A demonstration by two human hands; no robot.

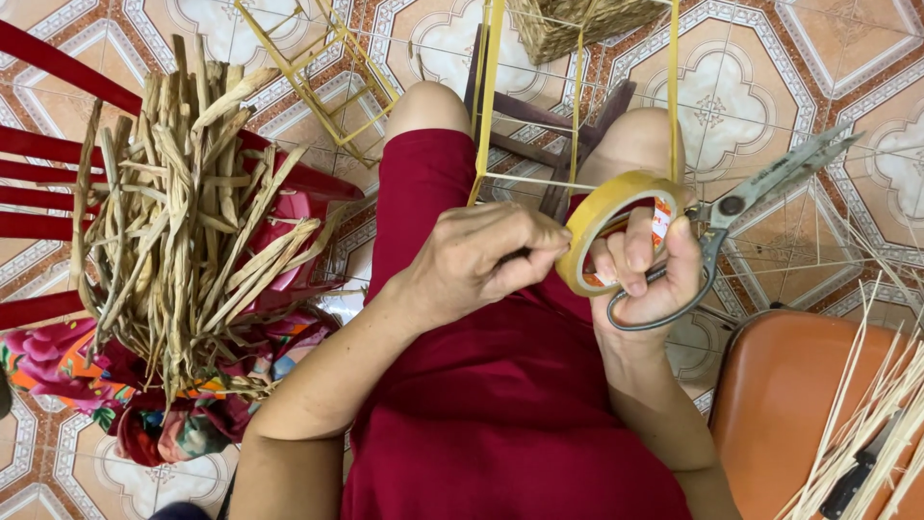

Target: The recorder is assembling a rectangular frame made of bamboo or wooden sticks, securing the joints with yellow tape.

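Note:
My right hand [647, 274] holds a roll of yellow tape [608, 214] and a pair of grey scissors [760, 193], whose blades point up and to the right. My left hand [481, 262] is closed, its fingertips pinching at the edge of the tape roll. Both hands rest over my lap in dark red clothing [500, 404]. Just beyond the hands stands a frame of thin yellow strips [488, 106], partly hidden by the roll.
A bundle of dried tan fibre strips [183, 221] lies on a red chair [58, 144] at the left, over flowered cloth [58, 366]. An orange seat [780, 395] with pale thin sticks [871, 414] is at the lower right. A woven basket [568, 24] sits at the top.

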